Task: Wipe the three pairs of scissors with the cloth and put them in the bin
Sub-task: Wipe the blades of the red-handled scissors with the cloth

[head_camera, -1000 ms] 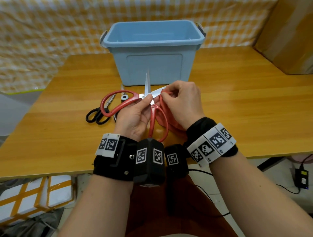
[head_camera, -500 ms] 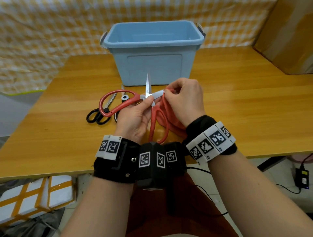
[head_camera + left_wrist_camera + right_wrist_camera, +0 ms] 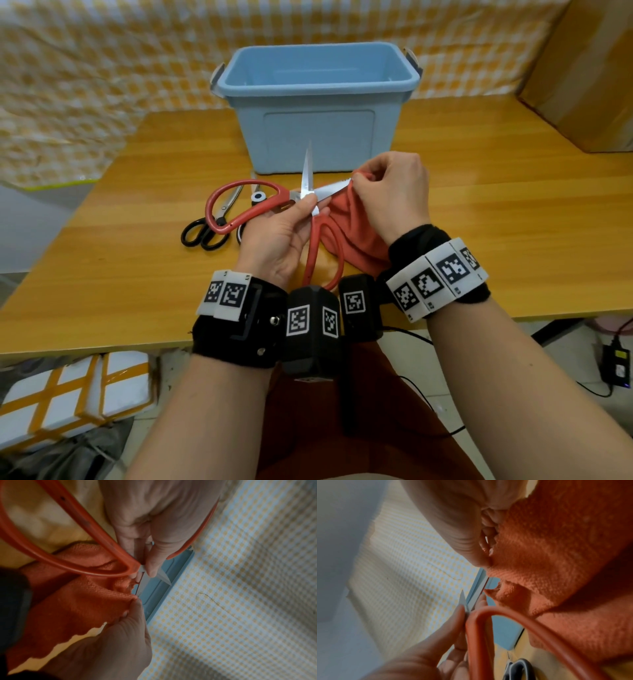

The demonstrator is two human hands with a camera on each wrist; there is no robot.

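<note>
The red-handled scissors (image 3: 274, 209), held open above the table (image 3: 513, 212) by the left hand (image 3: 277, 236) pinching their pivot, have one blade being wiped by the right hand (image 3: 394, 192) pinching the cloth (image 3: 356, 233), so next likely comes the other blade, then the bin (image 3: 318, 113).

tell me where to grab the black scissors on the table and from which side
Judging by pose, grip the black scissors at their handle loops, coming from the near left: they lie flat, loops toward the table's front edge, blades pointing away toward the bin.
</note>
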